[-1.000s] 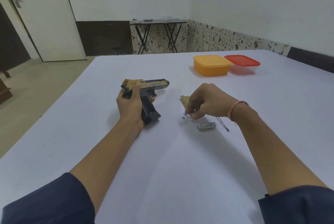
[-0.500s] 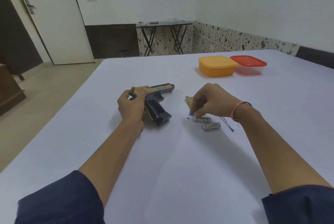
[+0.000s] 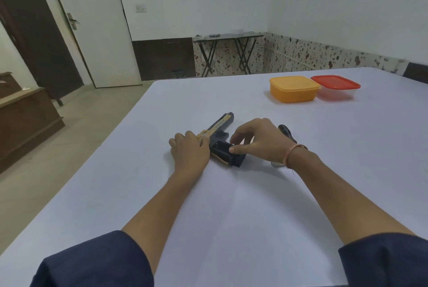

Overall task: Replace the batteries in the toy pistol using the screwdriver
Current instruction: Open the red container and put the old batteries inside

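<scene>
Left hand: fingers curled over the rear of the toy pistol, pinning it to the table.
Toy pistol: lies flat at centre, barrel toward 1 o'clock, grip toward 4 o'clock.
Right hand: has moved from the loose batteries at 3 o'clock onto the grip. Thumb and fingertips pinch its open side; whether a battery sits between them cannot be told. Loading appears to be under way.
Battery: one end shows under the right wrist.
Screwdriver, probable: dark, beyond that hand.
Boxes: two, lidded, far at 1 o'clock.
</scene>
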